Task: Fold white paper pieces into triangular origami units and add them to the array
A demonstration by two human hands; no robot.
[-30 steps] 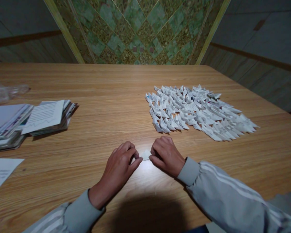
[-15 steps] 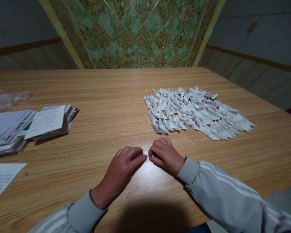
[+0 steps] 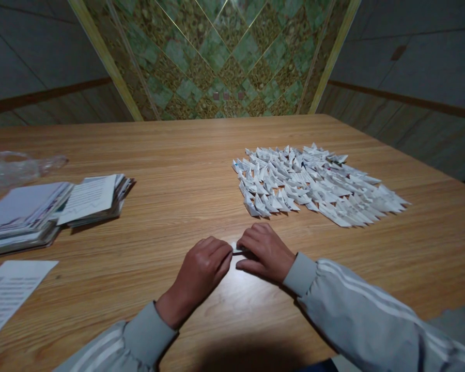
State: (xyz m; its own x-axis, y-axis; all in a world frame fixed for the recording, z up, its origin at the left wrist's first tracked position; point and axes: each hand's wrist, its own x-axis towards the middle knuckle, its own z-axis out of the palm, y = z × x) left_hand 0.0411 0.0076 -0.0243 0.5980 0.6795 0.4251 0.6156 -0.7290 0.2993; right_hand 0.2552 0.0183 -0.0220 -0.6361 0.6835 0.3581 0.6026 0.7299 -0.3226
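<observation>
Left hand (image 3: 201, 266) and right hand (image 3: 264, 250) meet on the worktop (image 3: 186, 155), fingers (image 3: 222, 253) clamped together on a small paper piece (image 3: 237, 249); folded paper pile (image 3: 313, 183) beyond the right fingers.

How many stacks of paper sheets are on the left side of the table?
2: one larger stack by the left edge, and a smaller stack beside it, nearer the middle. A single loose sheet lies nearer the person; more may lie out of frame.

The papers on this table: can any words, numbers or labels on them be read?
None can be read.
Loose sheet: grey printed lines, too blurred.
Top sheet of the paper stacks: print too small.
Heap of folded paper pieces: only specks of print.
Small paper between the hands: nothing legible.
</observation>
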